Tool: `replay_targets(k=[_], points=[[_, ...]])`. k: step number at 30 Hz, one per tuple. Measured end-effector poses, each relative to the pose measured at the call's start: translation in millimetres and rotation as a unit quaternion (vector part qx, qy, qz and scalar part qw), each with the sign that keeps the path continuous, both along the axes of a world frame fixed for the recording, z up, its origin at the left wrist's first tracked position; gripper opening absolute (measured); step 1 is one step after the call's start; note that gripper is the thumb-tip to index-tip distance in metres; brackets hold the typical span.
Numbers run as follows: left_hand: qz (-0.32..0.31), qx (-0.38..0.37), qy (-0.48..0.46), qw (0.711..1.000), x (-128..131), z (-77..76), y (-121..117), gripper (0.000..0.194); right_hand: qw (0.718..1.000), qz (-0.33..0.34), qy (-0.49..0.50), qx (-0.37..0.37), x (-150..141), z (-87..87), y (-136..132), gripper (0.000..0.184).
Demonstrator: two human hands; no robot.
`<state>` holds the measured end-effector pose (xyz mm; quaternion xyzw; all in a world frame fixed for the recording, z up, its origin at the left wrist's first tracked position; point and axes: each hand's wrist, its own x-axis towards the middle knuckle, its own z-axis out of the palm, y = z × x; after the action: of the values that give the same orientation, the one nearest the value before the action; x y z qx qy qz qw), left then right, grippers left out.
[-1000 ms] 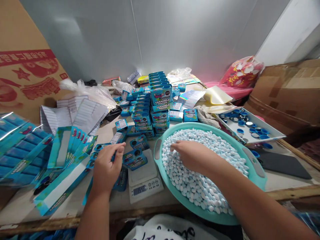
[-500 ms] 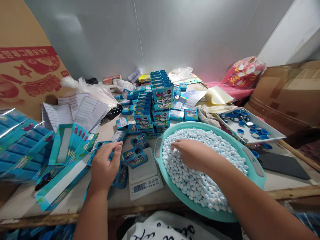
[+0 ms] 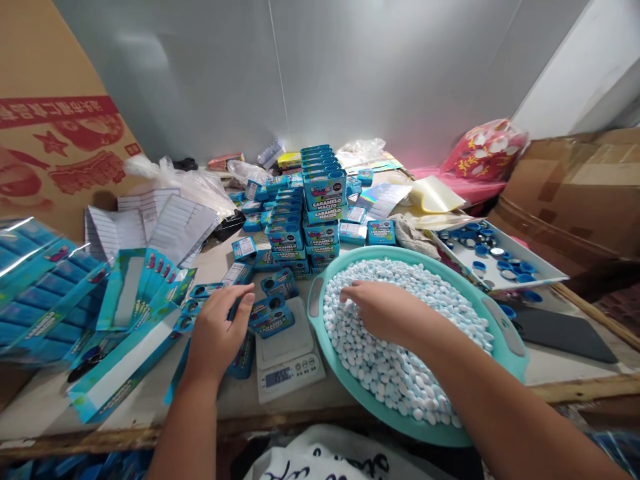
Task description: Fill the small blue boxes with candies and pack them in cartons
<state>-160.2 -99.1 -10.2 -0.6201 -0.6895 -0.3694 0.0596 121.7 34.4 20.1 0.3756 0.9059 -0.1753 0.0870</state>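
Note:
My right hand point(image 3: 380, 308) is in the basin point(image 3: 316, 300), its fingers curled down among small pale blue and white candies point(image 3: 410, 373); the undersides of its fingertips are hidden. My left hand point(image 3: 217, 327) is just left of the kitchen scale point(image 3: 290, 363), thumb and fingers apart, holding nothing that I can see. Its fingertips come close to a blue candy tin point(image 3: 274, 323) lying on the scale's plate. Another tin point(image 3: 279, 283) lies behind that one. More tins with round holes point(image 3: 193, 307) are partly covered by my left hand. Digits are lit on the scale's display point(image 3: 279, 377).
Stacked blue tins point(image 3: 324, 193) rise behind the scale. Flat display cartons point(image 3: 125, 360) and a wrapped pack point(image 3: 40, 293) lie at left. To the right are a white tray point(image 3: 543, 273) of blue caps and a dark flat slab point(image 3: 565, 330). Cardboard boxes point(image 3: 575, 193) flank the table.
My left hand has shifted slightly right, closer to the tin on the scale. My right hand stays in nearly the same spot among the candies.

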Motion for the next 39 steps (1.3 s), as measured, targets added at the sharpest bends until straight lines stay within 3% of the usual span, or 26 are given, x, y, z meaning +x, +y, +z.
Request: replay_targets(k=[4,8,11,16,18,21,23,26,28,32,36,39], points=[[0.007,-0.042,-0.007,0.999,1,-2.4,2,0.038,1.000,0.002,0.002,0.004,0,0.5,-1,0.056],[0.011,-0.188,-0.051,0.981,1,-3.5,7,0.060,1.000,0.002,0.000,0.009,0,-0.4,-1,0.057],[0.018,-0.246,-0.073,0.966,2,-0.1,9,0.057,1.000,0.005,0.002,0.010,0,-1.9,0,0.059],[-0.033,-0.306,-0.053,0.950,5,2.7,7,0.069,1.000,0.009,0.007,0.012,1,-0.6,-1,0.059],[-0.045,-0.273,-0.025,0.961,9,2.8,5,0.062,1.000,0.007,0.010,0.015,1,0.8,-2,0.056],[-0.075,-0.101,0.058,0.990,22,8.4,10,0.044,0.999,-0.004,0.037,0.028,-2,2.3,-4,0.046],[-0.121,-0.021,0.128,0.984,36,14.8,20,0.042,0.995,-0.027,0.090,0.031,-6,2.8,-4,0.036],[-0.190,-0.025,0.196,0.962,58,20.6,40,0.049,0.980,-0.070,0.188,0.002,-14,2.1,-3,0.033],[-0.204,-0.008,0.203,0.958,71,20.1,53,0.050,0.976,-0.068,0.205,-0.010,-18,0.6,-1,0.031],[-0.166,0.052,0.181,0.968,84,16.8,63,0.047,0.984,-0.048,0.170,0.018,-21,-1.3,3,0.024],[-0.147,0.030,0.149,0.977,80,14.7,59,0.046,0.989,-0.058,0.134,0.039,-18,0.7,2,0.024],[-0.099,0.026,0.105,0.989,66,11.5,48,0.042,0.993,-0.046,0.095,0.048,-13,0.4,-1,0.024]])
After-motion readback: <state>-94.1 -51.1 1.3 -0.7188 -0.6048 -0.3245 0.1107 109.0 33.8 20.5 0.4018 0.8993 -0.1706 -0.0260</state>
